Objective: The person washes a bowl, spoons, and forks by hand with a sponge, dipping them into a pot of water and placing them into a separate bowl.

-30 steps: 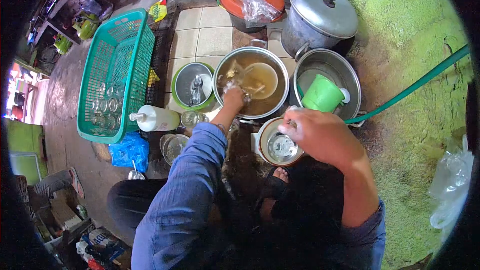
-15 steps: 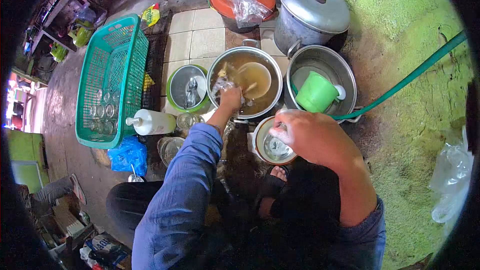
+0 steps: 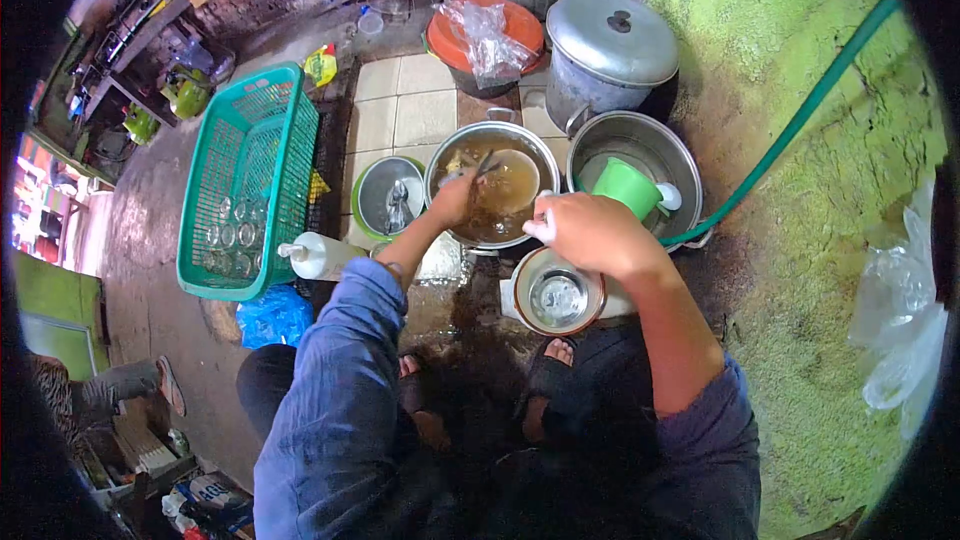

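Observation:
My left hand (image 3: 455, 200) reaches over the near left side of a metal pot (image 3: 551, 145) of brownish water, fingers closed. Slim dark metal utensils (image 3: 487, 164) stick out past its fingertips. A pale round bowl (image 3: 515, 180) lies in the water beside them. White suds cover the fingertips of my right hand (image 3: 590, 230), which is closed above a brown-rimmed bowl (image 3: 522, 315); I cannot tell what is inside its fingers. Within that bowl sits a clear glass dish (image 3: 560, 298). To the left, a green-rimmed basin (image 3: 362, 180) holds shiny metal pieces (image 3: 399, 205).
A green dipper (image 3: 622, 186) rests in another pot (image 3: 690, 155), with a green hose (image 3: 800, 145) running over its side. Left stands a teal basket (image 3: 190, 240) with several glasses, near a white pump bottle (image 3: 325, 257). Behind are a lidded pot (image 3: 600, 50) and an orange-lidded bucket (image 3: 520, 25).
My left hand has lifted a little out of the water, bringing the metal utensils into sight. My right hand has shifted back, uncovering more of the brown-rimmed bowl. The view has tilted slightly.

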Tool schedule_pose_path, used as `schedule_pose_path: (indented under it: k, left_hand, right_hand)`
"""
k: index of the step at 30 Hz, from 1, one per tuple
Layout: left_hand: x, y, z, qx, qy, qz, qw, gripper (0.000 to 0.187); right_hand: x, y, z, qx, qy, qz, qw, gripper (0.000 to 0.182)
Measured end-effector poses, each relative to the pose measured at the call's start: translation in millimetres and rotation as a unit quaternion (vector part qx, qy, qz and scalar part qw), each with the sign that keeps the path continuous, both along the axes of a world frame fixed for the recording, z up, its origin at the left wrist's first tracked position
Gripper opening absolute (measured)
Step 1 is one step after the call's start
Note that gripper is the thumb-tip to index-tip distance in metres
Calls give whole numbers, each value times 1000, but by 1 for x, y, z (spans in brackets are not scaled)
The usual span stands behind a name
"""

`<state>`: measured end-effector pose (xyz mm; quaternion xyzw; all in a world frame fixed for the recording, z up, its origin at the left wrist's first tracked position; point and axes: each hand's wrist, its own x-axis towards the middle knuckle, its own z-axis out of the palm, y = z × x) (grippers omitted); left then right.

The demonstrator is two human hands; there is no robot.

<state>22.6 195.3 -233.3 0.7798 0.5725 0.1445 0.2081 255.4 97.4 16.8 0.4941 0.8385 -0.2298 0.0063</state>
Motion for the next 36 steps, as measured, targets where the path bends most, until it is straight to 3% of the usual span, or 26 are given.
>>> schedule_pose_path:
  k: [2,3,6,8,10,12,13,16,17,18,20,22,24,26,27,28,30,31,34,36]
  left_hand:
    - [-9,12,5,-126,-235,49,963,28]
    - [-13,5,26,-73,-292,8,954,33]
    - [-21,-21,108,-148,-343,-16,928,37]
    - [-23,-46,154,-177,-364,-18,914,39]
    - [-27,-72,182,-192,-407,-39,892,40]
    - [-26,-105,210,-183,-395,-29,900,42]
    - [-23,-119,216,-179,-407,-27,895,43]
    - [-22,-148,217,-208,-385,-23,899,41]
    - [-22,-152,215,-207,-370,-8,906,41]
    - [-22,-156,211,-207,-408,3,889,40]
    - [-31,-158,206,-121,-322,12,939,41]
    - [-43,-148,187,-111,-348,18,931,42]
    - [-49,-142,181,-102,-375,22,921,43]
    - [-47,-142,192,-168,-493,74,851,45]
    - [-44,-144,197,-200,-576,91,787,46]
    - [-43,-146,203,-198,-578,91,786,46]
    - [-42,-152,224,-289,-650,120,692,40]
    - [-37,-157,240,-322,-699,129,626,34]
    - [-48,-144,203,-310,-743,107,583,30]
    - [-48,-141,195,-305,-738,124,589,23]
  right_hand:
    - [0,7,-8,4,5,-1,1000,29]
    - [-2,9,-7,9,6,-2,1000,31]
    - [-10,13,-8,20,16,-16,1000,33]
    - [-18,19,-12,21,119,-95,988,34]
    - [-27,33,-30,34,179,-97,978,37]
    - [-39,38,-35,-1,385,-75,920,36]
    - [-45,32,-26,-99,492,-61,863,32]
    - [-60,12,-12,-183,525,-56,829,31]
    - [-64,9,-18,-113,523,-19,845,24]
    - [-66,7,-20,-113,521,-14,846,24]
    - [-69,2,-23,-6,488,2,873,20]
    - [-69,-13,-2,20,448,-37,893,18]
    - [-70,-22,11,219,374,-40,900,18]
    - [-72,-35,20,230,338,-60,911,17]
    - [-74,-39,16,290,331,-3,898,17]
    - [-76,-45,14,347,322,56,879,18]
    - [-83,-56,4,430,214,173,860,21]
    - [-87,-60,-4,395,220,189,872,21]
    - [-91,-62,-24,319,228,225,892,23]
    - [-93,-64,-23,277,231,245,900,25]
